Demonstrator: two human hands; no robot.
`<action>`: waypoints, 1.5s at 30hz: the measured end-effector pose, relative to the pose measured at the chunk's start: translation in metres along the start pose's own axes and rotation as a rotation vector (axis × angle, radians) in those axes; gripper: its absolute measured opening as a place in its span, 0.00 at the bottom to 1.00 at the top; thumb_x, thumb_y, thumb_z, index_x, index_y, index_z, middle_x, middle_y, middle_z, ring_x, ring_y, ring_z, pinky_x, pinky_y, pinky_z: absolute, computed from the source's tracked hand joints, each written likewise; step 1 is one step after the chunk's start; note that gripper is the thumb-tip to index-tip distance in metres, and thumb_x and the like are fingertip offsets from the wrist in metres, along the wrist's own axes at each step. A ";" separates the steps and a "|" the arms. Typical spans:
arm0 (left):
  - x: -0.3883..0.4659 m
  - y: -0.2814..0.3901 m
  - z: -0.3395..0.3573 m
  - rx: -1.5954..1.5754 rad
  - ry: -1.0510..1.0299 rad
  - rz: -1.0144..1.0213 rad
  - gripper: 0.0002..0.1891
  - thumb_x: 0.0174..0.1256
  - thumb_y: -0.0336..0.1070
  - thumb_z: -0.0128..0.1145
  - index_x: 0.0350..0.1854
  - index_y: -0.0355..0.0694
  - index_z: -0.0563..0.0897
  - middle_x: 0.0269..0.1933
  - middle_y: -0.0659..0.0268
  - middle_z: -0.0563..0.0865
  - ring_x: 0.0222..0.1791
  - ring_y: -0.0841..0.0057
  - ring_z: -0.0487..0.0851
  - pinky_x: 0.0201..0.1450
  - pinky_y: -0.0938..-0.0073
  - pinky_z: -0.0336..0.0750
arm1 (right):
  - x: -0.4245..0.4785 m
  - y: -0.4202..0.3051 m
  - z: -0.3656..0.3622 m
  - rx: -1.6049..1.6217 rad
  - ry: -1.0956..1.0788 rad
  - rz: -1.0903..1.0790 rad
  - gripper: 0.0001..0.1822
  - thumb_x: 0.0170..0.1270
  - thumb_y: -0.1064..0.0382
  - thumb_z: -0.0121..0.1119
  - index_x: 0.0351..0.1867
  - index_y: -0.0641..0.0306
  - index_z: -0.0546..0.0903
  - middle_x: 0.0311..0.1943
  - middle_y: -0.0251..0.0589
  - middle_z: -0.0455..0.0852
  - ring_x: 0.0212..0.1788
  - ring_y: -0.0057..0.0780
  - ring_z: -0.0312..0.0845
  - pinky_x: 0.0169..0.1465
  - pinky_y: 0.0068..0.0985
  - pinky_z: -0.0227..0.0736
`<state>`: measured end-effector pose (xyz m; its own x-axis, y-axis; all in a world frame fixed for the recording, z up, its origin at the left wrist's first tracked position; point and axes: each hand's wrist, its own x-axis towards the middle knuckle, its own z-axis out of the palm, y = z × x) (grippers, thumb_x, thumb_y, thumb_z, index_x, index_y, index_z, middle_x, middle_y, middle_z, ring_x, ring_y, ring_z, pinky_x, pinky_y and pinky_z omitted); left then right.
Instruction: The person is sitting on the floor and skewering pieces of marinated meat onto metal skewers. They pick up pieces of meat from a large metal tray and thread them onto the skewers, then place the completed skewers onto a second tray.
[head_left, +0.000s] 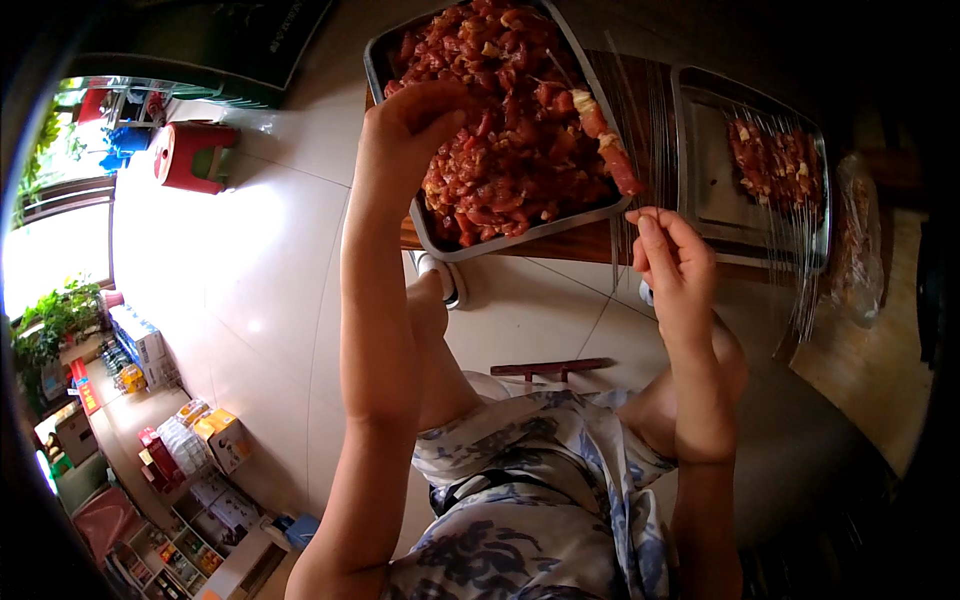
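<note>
A large metal tray (525, 242) heaped with cut raw meat (495, 180) lies before me. My left hand (420, 112) is over the left part of the heap with fingers bent; its fingertips are in shadow against the meat, and whether they pinch a piece cannot be told. Between thumb and fingers, my right hand (667, 244) grips the lower end of a thin metal skewer by the tray's near right corner. Several pieces of meat (604, 142) are threaded on this skewer, which slants up and left over the tray's right side.
Loose metal skewers (660, 135) lie on the wooden bench right of the tray. A second metal tray (720, 244) holds loaded meat skewers (776, 161), with a clear plastic bag (859, 240) beyond. A red stool (196, 156) and several boxes (221, 439) stand at left.
</note>
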<state>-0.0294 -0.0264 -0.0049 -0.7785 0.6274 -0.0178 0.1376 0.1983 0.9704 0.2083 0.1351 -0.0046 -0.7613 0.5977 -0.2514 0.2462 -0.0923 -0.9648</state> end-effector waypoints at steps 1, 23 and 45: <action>0.000 0.000 -0.001 -0.026 0.006 -0.007 0.13 0.62 0.24 0.58 0.49 0.33 0.80 0.45 0.61 0.86 0.45 0.78 0.84 0.48 0.79 0.78 | 0.001 0.003 0.002 -0.059 0.003 -0.041 0.10 0.70 0.64 0.53 0.43 0.69 0.81 0.19 0.29 0.74 0.21 0.11 0.65 0.24 0.13 0.57; 0.004 -0.019 0.050 0.956 0.162 0.162 0.12 0.55 0.36 0.62 0.42 0.47 0.87 0.35 0.54 0.86 0.36 0.56 0.84 0.41 0.60 0.78 | -0.001 -0.010 -0.029 -0.727 -0.015 -0.286 0.10 0.60 0.74 0.54 0.43 0.70 0.82 0.30 0.50 0.82 0.31 0.45 0.80 0.36 0.32 0.72; 0.003 0.000 0.009 0.417 -0.007 0.030 0.09 0.60 0.26 0.61 0.42 0.36 0.85 0.38 0.64 0.87 0.39 0.80 0.83 0.45 0.78 0.76 | 0.038 0.026 -0.002 -0.963 0.221 -0.300 0.19 0.63 0.72 0.48 0.56 0.67 0.71 0.45 0.54 0.79 0.41 0.53 0.80 0.42 0.42 0.77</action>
<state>-0.0261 -0.0181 -0.0074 -0.7665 0.6422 0.0064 0.3977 0.4668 0.7899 0.1871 0.1568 -0.0387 -0.7672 0.6330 0.1034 0.5144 0.7035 -0.4904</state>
